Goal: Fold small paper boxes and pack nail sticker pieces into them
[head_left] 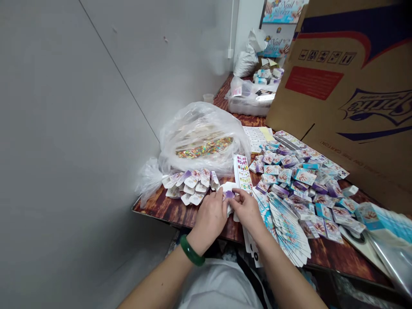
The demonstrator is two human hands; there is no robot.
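Both my hands meet at the front of the table around a small white and purple carton. My left hand, below a green bangle on the wrist, has its fingers closed on the carton's left side. From the right, my right hand pinches the carton's other side. Just left of them lies a stack of small open-ended cartons. A nail sticker sheet lies behind my right hand, and fanned flat cartons spread to its right.
A clear plastic bag with colourful bits stands behind the cartons. A heap of small purple and blue boxes covers the right side. A large cardboard box rises behind it, and a plastic tub sits farther back. A grey wall borders the left.
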